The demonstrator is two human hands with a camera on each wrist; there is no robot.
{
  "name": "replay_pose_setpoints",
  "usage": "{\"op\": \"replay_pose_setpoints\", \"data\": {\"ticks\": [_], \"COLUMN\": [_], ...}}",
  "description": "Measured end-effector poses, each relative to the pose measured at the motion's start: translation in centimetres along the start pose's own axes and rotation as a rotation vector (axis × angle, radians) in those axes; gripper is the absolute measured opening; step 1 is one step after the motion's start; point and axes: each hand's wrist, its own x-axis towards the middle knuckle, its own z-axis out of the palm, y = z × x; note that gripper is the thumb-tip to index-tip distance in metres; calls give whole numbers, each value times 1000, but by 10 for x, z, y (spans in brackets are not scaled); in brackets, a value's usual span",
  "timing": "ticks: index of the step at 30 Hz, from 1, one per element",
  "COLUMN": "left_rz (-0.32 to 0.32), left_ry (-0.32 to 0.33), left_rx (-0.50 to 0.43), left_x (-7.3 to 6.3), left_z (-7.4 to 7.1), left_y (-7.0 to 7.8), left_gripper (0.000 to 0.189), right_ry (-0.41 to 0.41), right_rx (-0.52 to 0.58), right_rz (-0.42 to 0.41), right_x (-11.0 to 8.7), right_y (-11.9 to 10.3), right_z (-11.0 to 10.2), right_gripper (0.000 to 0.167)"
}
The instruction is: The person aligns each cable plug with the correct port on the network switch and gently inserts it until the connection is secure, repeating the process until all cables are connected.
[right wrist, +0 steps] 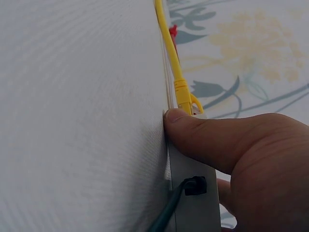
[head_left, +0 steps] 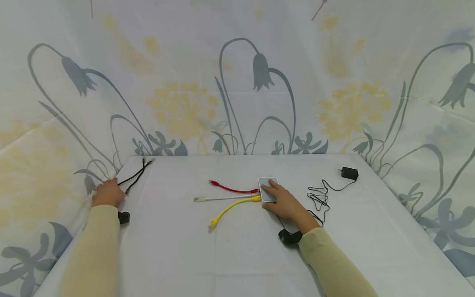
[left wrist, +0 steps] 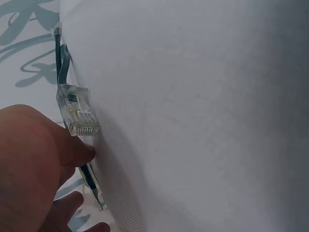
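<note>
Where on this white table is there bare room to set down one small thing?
Free table: the patch between the black cables and the red cable, white cable and yellow cable; the near middle, between left sleeve and right sleeve; the near right, between right sleeve and adapter. Crowded: around the box, with the right hand, those three cables and cord.

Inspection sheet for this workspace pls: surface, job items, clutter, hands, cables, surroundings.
Surface: white-covered table.
Job's things: small box; power adapter lying at the right, prongs exposed; two black cables at the left.
Clutter: nothing seen.
Left hand: at the black cables; whether it pinches one is unclear.
Right hand: holds the small box, thumb on its side.
Cables: red cable, white cable and yellow cable run to the box's left side; dark lead enters a box port.
Surroundings: floral backdrop behind and both sides.
</note>
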Motion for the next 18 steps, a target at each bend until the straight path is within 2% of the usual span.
{"op": "replay_pose_setpoints", "data": {"ticks": [9,12,18], "left_rz": [-29,-8,61], "left_ry": [-69,-41,75], "left_rx": [40,51,108], "left_x": [0,0,-2], "left_z": [-4,-2,0], "left_y": [2,1,1], "left_gripper": [52,48,38], "right_ry": [-3,-2,-8], "right_rx": [-4,-2,-11], "right_rz": [-10,-4,6], "right_x": [-1,-1,0], "right_y": [0,-1,1], "right_z": [-1,-2,-2], "right_gripper": [66,66,66]}}
